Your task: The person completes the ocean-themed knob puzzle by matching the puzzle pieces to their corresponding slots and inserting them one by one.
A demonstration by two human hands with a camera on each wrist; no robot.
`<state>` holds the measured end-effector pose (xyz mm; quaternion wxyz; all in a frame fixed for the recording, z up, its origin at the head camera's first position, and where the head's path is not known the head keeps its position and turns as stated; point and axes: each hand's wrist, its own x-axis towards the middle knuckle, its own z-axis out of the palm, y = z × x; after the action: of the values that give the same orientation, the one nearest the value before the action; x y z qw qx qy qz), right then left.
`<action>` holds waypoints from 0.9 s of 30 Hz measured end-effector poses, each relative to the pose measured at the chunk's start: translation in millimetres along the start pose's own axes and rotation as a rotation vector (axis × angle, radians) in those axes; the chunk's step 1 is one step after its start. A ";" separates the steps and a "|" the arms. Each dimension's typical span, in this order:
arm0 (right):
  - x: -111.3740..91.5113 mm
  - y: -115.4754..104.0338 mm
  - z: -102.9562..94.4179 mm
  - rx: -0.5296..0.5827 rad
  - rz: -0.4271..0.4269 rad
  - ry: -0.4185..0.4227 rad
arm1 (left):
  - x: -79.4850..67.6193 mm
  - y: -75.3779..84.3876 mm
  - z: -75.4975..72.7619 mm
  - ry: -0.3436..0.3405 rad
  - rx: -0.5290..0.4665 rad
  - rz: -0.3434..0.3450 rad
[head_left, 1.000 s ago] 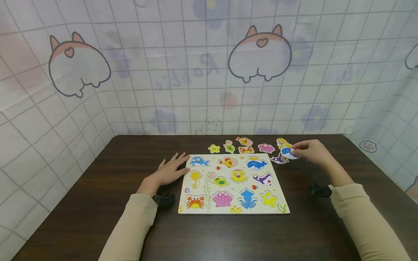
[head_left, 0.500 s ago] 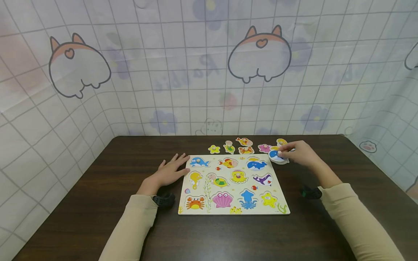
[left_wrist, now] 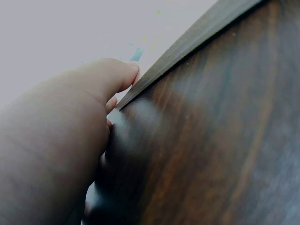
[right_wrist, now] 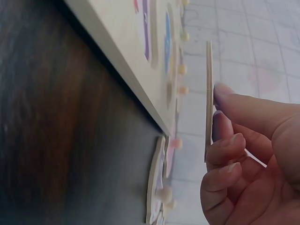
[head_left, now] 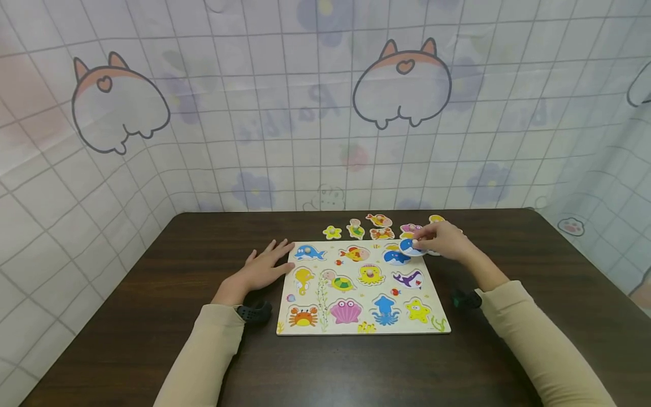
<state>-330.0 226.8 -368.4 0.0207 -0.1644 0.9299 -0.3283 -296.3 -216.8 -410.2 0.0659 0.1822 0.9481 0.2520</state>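
In the head view a wooden puzzle board [head_left: 363, 291] with sea-animal shapes lies on the dark table. My right hand [head_left: 443, 242] pinches a blue whale puzzle piece [head_left: 411, 247] by its knob, over the board's top right corner beside the printed whale [head_left: 395, 257]. Seen edge-on in the right wrist view, the piece [right_wrist: 209, 93] is held above the board, apart from it. At the board's left edge, my left hand [head_left: 261, 268] lies with fingers spread, the thumb touching the rim. A dolphin piece [head_left: 307, 252] and an octopus piece [head_left: 370, 275] sit on the board.
Behind the board lie loose knobbed pieces: a starfish [head_left: 332, 232], a turtle [head_left: 355, 229], a fish [head_left: 378, 220] and a crab [head_left: 382, 233]. A pink shell [head_left: 409, 228] and a yellow piece [head_left: 436, 219] lie further right, partly hidden by the right hand.
My right hand has carried the whale piece leftward, from the loose pieces at the right to over the board's top right corner. The left hand stays at the board's left edge.
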 end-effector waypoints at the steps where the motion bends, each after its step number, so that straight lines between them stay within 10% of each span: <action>1: 0.9 -0.8 1.4 0.004 -0.010 -0.008 | -0.1 -0.1 -0.1 0.000 0.002 0.000; 27: 17.5 -16.4 17.7 -0.053 0.011 -0.117 | -0.4 0.6 -1.0 0.000 0.004 -0.004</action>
<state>-339.2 198.5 -371.0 0.0726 -0.1787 0.9363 -0.2934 -296.0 -216.9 -409.1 0.0658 0.1805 0.9490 0.2499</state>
